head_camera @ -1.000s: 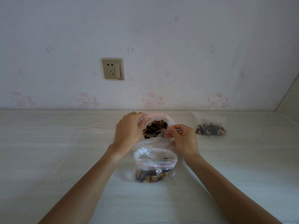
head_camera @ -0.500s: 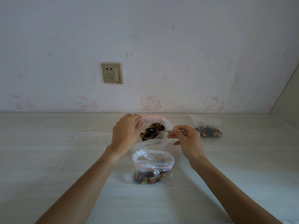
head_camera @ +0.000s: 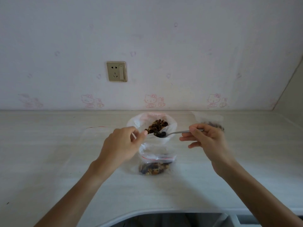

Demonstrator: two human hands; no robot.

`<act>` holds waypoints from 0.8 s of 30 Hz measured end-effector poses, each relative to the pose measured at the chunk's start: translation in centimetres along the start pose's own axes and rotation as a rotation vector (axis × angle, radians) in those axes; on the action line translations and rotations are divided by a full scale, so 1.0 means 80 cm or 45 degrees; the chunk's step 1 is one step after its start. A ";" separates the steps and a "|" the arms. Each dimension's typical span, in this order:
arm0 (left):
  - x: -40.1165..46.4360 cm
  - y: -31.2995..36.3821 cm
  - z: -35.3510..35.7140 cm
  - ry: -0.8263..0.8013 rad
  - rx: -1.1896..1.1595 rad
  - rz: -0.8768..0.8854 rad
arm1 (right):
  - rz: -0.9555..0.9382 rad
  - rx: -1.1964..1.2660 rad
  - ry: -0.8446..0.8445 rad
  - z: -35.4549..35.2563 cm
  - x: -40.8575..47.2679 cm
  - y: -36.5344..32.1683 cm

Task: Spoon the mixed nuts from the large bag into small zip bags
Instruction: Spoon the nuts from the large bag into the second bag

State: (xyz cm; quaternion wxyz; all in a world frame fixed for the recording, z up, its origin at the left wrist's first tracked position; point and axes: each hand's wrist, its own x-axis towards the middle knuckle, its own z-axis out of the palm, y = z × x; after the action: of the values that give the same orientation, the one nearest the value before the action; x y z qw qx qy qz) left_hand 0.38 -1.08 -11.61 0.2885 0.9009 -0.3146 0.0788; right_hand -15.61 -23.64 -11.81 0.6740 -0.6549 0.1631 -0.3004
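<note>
Currently right hand point(head_camera: 207, 140) pinches loaded spoon point(head_camera: 170, 133) level above large bag point(head_camera: 152, 126); left hand point(head_camera: 121, 145) grips bag rim.

Soft, even daylight filled the scene, moderately bright with a cool, washed-out cast. Faint diffuse shadows lay on the table point(head_camera: 49, 161) beneath both forearms. The right hand point(head_camera: 208, 138) was smeared by motion blur, as was the small bag point(head_camera: 211, 122) behind it. Wide-angle distortion bent the table's near edge and the wall corner at right. No harsh glare showed.
</note>
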 end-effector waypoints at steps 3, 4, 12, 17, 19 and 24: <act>-0.019 -0.001 0.007 -0.169 -0.105 -0.054 | 0.017 -0.041 -0.072 -0.005 -0.018 0.001; -0.022 0.000 0.008 -0.177 -0.176 -0.046 | -0.002 -0.102 -0.106 -0.004 -0.023 0.001; -0.036 0.001 0.018 -0.049 -0.516 0.161 | -0.887 -1.169 -0.416 0.011 -0.069 -0.021; -0.043 -0.008 0.022 -0.064 -0.774 0.023 | -1.159 -1.234 -0.388 0.014 -0.074 -0.028; -0.045 -0.010 0.025 -0.045 -0.834 -0.066 | -0.991 -1.056 -0.324 0.012 -0.070 -0.023; -0.045 -0.018 0.033 -0.032 -0.749 -0.139 | -0.394 -0.371 -0.143 0.010 -0.040 -0.005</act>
State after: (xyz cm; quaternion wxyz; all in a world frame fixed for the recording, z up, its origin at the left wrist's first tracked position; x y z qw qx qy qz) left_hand -1.69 0.23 -15.67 0.5370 0.7951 -0.2786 -0.0426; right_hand -17.65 -21.05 -11.90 0.5260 -0.7785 0.0644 -0.3364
